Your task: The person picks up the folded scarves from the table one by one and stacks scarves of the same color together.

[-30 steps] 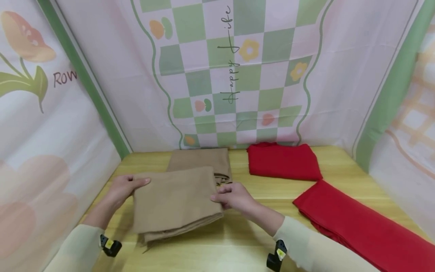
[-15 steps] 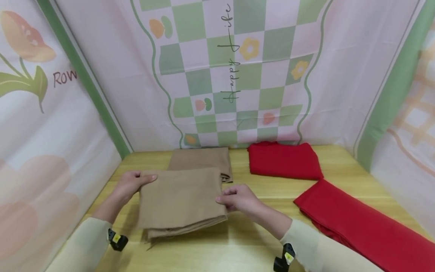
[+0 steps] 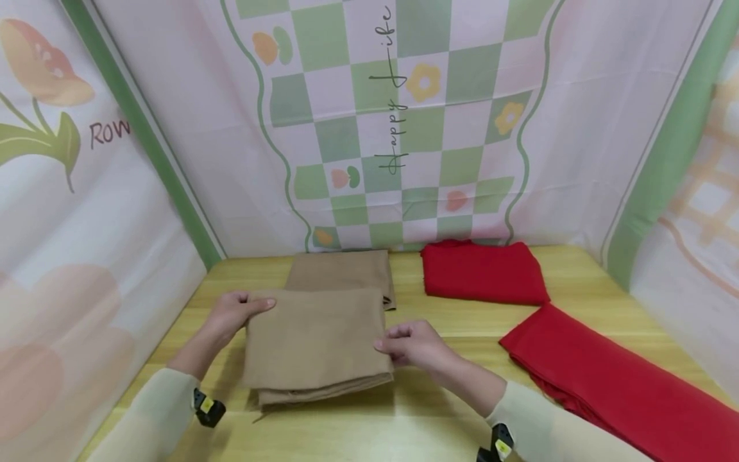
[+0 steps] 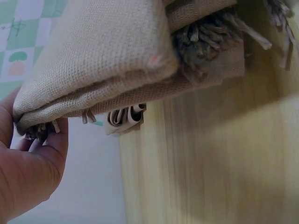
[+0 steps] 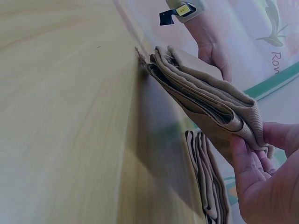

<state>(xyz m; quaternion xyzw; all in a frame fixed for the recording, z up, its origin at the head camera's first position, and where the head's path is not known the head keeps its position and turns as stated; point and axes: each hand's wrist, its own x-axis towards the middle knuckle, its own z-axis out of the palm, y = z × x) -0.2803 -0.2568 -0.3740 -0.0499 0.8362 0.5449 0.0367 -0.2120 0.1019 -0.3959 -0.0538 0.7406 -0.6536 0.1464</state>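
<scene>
A folded tan cloth [image 3: 317,340] with fringed edges is held above the table between both hands. My left hand [image 3: 233,314] pinches its upper left corner, thumb on top. At the right edge, my right hand [image 3: 418,346] pinches the folded layers between thumb and fingers. In the right wrist view the layers of the held cloth [image 5: 205,93] show as a thick stack, its near side apart from the table. Dark tassels [image 4: 201,42] hang from it in the left wrist view. Behind it lies a second folded tan cloth [image 3: 340,269], partly hidden by the held one.
A folded red cloth [image 3: 482,273] lies at the back right of the wooden table [image 3: 439,417]. A longer folded red cloth [image 3: 623,385] stretches along the right side, its corner meeting the first. Printed curtains [image 3: 392,128] close off the back and both sides.
Both hands have shifted a little to the right with the tan cloth, which now covers more of the tan cloth behind. The grips look the same, and the red cloths stay put.
</scene>
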